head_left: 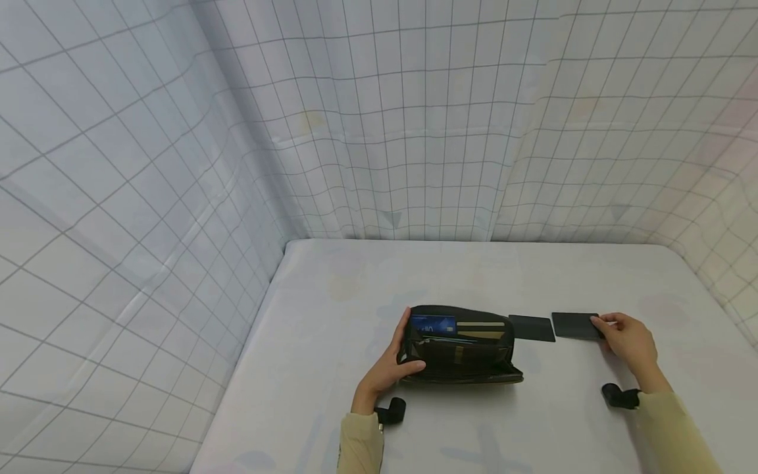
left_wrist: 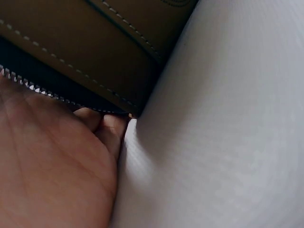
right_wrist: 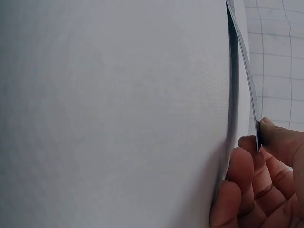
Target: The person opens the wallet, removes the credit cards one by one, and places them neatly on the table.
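A dark zip-around wallet (head_left: 482, 359) lies unzipped and spread, with a blue card (head_left: 434, 324) in one of its slots. My left hand (head_left: 383, 374) grips its left end, thumb over the front edge. The left wrist view shows the wallet's brown stitched side (left_wrist: 61, 42) and its zipper teeth, with the palm of my left hand (left_wrist: 52, 166) against that edge. Farther right, my right hand (head_left: 632, 343) pinches the right end of a thin dark card (head_left: 573, 325) between thumb and fingers. In the right wrist view this card (right_wrist: 247, 61) slants up from a dark flat edge (right_wrist: 232, 90) below it.
Another dark card (head_left: 533, 328) lies flat between the wallet and the pinched card. The white-covered table (head_left: 331, 276) meets gridded white curtains (head_left: 403, 164) at the back and sides. A black wrist camera (head_left: 392, 411) sits on the left wrist, another (head_left: 618, 396) on the right.
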Demonstrator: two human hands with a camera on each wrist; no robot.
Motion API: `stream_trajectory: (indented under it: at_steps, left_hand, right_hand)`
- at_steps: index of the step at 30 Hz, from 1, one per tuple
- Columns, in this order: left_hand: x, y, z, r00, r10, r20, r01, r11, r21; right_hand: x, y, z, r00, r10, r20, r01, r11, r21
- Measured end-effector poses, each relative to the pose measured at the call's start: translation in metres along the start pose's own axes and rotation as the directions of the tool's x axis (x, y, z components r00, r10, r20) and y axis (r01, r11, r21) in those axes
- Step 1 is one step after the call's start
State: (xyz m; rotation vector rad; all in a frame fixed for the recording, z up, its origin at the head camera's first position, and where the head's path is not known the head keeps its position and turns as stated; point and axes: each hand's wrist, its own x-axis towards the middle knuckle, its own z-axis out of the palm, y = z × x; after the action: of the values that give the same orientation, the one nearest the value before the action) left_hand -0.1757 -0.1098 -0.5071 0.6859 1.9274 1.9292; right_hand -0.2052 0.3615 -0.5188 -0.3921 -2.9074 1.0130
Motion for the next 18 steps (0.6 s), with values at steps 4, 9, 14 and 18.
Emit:
stream_trajectory:
  at_steps: [4, 9, 14, 18]
  left_hand:
    - [0.0006, -0.0016, -0.0009, 1.000, 0.011, -0.001, -0.011, 1.000, 0.006]
    - [0.0005, -0.0023, -0.0007, 1.000, 0.021, -0.009, -0.021, 1.000, -0.005]
    - [0.0003, -0.0024, -0.0001, 1.000, 0.000, -0.019, 0.000, 1.000, -0.012]
    - [0.0004, -0.0031, -0.0005, 1.000, -0.011, -0.012, 0.011, 1.000, 0.000]
  right_hand:
    - [0.0014, 0.0005, -0.0013, 1.000, 0.016, 0.021, -0.016, 1.000, -0.009]
    - [0.0030, 0.0029, -0.0032, 0.998, 0.020, 0.067, -0.020, 1.000, -0.003]
    - [0.0039, 0.0049, -0.0049, 0.995, 0.024, 0.100, -0.025, 1.000, 0.006]
    - [0.0039, 0.0064, -0.0060, 0.995, 0.019, 0.102, -0.021, 1.000, 0.012]
